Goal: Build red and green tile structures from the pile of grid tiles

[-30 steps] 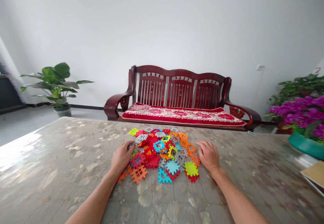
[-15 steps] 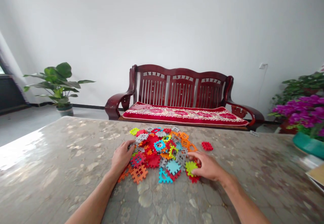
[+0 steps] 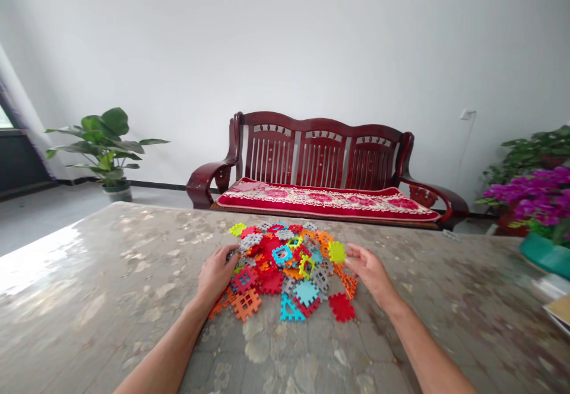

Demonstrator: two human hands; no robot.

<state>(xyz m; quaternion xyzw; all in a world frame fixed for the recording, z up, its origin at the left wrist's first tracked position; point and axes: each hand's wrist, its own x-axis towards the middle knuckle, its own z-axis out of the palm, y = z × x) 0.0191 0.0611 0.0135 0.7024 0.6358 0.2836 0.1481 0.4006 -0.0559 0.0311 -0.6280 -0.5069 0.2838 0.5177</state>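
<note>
A heap of colourful interlocking plastic tiles (image 3: 270,281) lies on the table, in red, orange, grey, blue and lime green, with notched edges. Between the thumb and fingers of my right hand (image 3: 369,268) is a lime-green square tile (image 3: 337,252), raised by the heap's right side. My left hand (image 3: 218,271) rests against the heap's left edge, thumb and fingers slightly apart, holding nothing that I can see. A red square tile (image 3: 342,307) lies at the near right of the heap, beside an orange triangular tile (image 3: 347,281).
The table (image 3: 146,299) has a patterned, shiny cover. Behind it stands a dark red wooden bench (image 3: 320,124) with a red floral cushion (image 3: 329,201). Purple flowers in a teal pot (image 3: 541,257) are at the right. A potted plant (image 3: 111,151) stands on the floor at left.
My right hand has lifted the lime-green tile off the red one and moved it away from me, up beside the heap. The red tile beneath is now uncovered. My left hand stays put.
</note>
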